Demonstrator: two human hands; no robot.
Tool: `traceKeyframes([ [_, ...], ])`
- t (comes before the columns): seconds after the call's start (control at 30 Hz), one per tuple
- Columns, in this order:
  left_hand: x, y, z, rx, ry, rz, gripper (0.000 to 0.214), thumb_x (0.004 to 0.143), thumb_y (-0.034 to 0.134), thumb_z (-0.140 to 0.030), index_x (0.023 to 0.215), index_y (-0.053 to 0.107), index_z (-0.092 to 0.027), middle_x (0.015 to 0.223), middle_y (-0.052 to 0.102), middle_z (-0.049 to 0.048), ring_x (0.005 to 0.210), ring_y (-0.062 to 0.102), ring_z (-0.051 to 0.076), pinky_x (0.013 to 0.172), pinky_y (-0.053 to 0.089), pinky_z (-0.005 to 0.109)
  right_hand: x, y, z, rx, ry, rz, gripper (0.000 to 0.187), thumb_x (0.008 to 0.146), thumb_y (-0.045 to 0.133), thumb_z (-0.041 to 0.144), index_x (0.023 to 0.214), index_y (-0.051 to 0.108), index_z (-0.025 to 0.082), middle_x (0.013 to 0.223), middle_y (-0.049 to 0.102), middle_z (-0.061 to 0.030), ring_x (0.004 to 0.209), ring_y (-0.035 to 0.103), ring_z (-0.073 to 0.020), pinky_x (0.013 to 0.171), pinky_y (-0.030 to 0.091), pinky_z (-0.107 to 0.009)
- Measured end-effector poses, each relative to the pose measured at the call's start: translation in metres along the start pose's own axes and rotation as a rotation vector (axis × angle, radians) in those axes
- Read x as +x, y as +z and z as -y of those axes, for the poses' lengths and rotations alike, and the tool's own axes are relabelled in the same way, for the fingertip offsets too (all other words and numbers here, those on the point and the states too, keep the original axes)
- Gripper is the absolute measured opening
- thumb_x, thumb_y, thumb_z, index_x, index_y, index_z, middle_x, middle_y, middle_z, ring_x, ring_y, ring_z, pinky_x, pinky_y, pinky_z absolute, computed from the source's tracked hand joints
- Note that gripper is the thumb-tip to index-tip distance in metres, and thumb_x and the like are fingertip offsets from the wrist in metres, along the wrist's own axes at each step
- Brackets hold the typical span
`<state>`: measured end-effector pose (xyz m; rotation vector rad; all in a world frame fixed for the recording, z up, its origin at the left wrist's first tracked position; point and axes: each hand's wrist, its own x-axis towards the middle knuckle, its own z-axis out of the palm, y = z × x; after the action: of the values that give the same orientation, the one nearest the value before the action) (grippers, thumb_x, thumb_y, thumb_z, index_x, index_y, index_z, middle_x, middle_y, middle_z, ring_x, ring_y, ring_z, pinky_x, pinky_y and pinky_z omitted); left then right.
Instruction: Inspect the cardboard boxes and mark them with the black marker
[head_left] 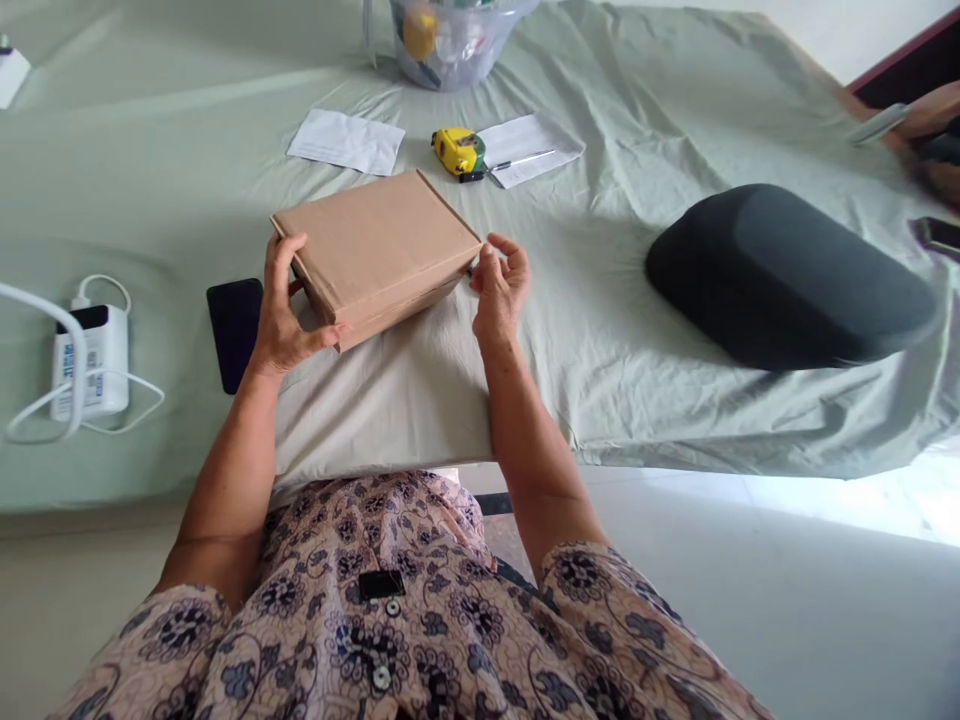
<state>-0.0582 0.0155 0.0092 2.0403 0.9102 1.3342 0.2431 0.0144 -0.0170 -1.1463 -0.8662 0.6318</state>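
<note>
A closed brown cardboard box point(382, 240) is slanted across the cloth in front of me. My left hand point(289, 310) grips its left end, thumb at the near corner and fingers at the far one. At the right corner, my right hand point(501, 285) is closed in a pinch, its fingertips against or just beside the cardboard. A small dark bit shows by these fingertips; what it is I cannot make out. Just left of my left hand lies a black phone point(234, 335). Beyond the box is a yellow and green tape measure point(457, 152).
A pen point(521, 160) lies on one folded paper point(541, 140); another paper point(346, 142) is left of it. A clear plastic tub point(465, 50) stands behind. A white power bank point(94, 365) with cable is left, a dark rounded object point(787, 280) right. Another person's hand point(930, 110) shows far right.
</note>
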Motion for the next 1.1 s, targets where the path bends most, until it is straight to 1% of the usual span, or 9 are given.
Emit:
traceKeyframes([
  [0.13,0.004,0.000,0.000,-0.094,-0.001,-0.034,0.110,0.062,0.071,-0.092,0.151,0.034,-0.039,0.150,0.049,0.0107,0.139,0.050,0.038,0.108,0.052,0.058,-0.001,0.004,0.001,0.018,-0.013,0.020,0.059,0.083,0.058,0.080,0.073,0.056,0.022,0.066,0.045,0.0055,0.060,0.044,-0.0075,0.059,0.042,-0.025],
  [0.27,0.005,-0.004,-0.003,-0.158,-0.034,-0.067,0.106,0.065,0.076,-0.085,0.151,0.038,-0.037,0.152,0.049,0.0097,0.141,0.047,0.038,0.112,0.047,0.060,-0.005,0.007,0.005,0.039,0.029,0.047,0.066,0.093,0.032,0.081,0.078,0.059,0.022,0.072,0.051,0.0026,0.066,0.051,-0.0091,0.064,0.045,-0.026],
  [0.33,0.005,-0.006,-0.005,-0.196,-0.063,-0.053,0.108,0.063,0.077,-0.085,0.152,0.040,-0.036,0.153,0.050,0.0093,0.142,0.046,0.040,0.112,0.046,0.061,-0.006,0.006,0.005,0.010,0.044,0.073,0.068,0.095,0.027,0.082,0.084,0.060,0.023,0.078,0.055,0.0010,0.072,0.057,-0.0108,0.066,0.048,-0.027],
  [0.53,0.006,-0.006,-0.012,-0.222,-0.121,-0.025,0.105,0.056,0.082,-0.084,0.144,0.048,-0.038,0.147,0.053,0.0089,0.140,0.050,0.042,0.109,0.049,0.059,-0.006,0.002,0.005,-0.085,-0.060,0.136,0.062,0.093,0.037,0.082,0.085,0.059,0.025,0.084,0.056,-0.0005,0.084,0.060,-0.0180,0.073,0.055,-0.036],
  [0.67,0.007,-0.006,-0.007,-0.209,-0.134,-0.067,0.101,0.059,0.076,-0.088,0.142,0.048,-0.038,0.144,0.055,0.0070,0.139,0.051,0.040,0.111,0.048,0.056,-0.008,0.006,0.009,-0.051,-0.006,0.155,0.060,0.088,0.046,0.084,0.082,0.059,0.026,0.076,0.051,0.0012,0.078,0.058,-0.0171,0.073,0.055,-0.036],
  [0.73,0.007,-0.007,-0.002,-0.229,-0.150,-0.087,0.099,0.061,0.073,-0.089,0.142,0.047,-0.038,0.142,0.056,0.0059,0.138,0.052,0.038,0.110,0.048,0.056,-0.009,0.009,0.010,-0.035,0.001,0.162,0.061,0.085,0.049,0.086,0.083,0.061,0.026,0.075,0.053,0.0014,0.078,0.059,-0.0168,0.074,0.056,-0.035],
  [0.9,0.007,-0.010,0.003,-0.250,-0.221,-0.136,0.094,0.063,0.066,-0.092,0.139,0.044,-0.040,0.142,0.056,0.0083,0.135,0.056,0.036,0.108,0.051,0.056,-0.010,0.012,0.009,-0.007,-0.009,0.232,0.061,0.087,0.050,0.083,0.097,0.069,0.025,0.089,0.066,-0.0010,0.092,0.065,-0.0184,0.086,0.060,-0.039],
  [1.03,0.005,-0.008,-0.004,-0.281,-0.237,-0.176,0.083,0.075,0.057,-0.088,0.140,0.043,-0.037,0.141,0.056,0.0098,0.137,0.055,0.034,0.108,0.052,0.053,-0.011,0.011,0.006,-0.006,-0.005,0.245,0.057,0.088,0.053,0.079,0.103,0.070,0.027,0.097,0.070,-0.0015,0.097,0.066,-0.0176,0.087,0.060,-0.037],
  [1.1,0.005,-0.005,-0.005,-0.258,-0.246,-0.200,0.085,0.075,0.056,-0.090,0.140,0.042,-0.037,0.142,0.055,0.0103,0.137,0.055,0.034,0.107,0.052,0.052,-0.011,0.012,0.003,-0.002,-0.012,0.249,0.057,0.088,0.054,0.079,0.112,0.069,0.029,0.101,0.071,-0.0018,0.096,0.067,-0.0169,0.084,0.060,-0.036],
])
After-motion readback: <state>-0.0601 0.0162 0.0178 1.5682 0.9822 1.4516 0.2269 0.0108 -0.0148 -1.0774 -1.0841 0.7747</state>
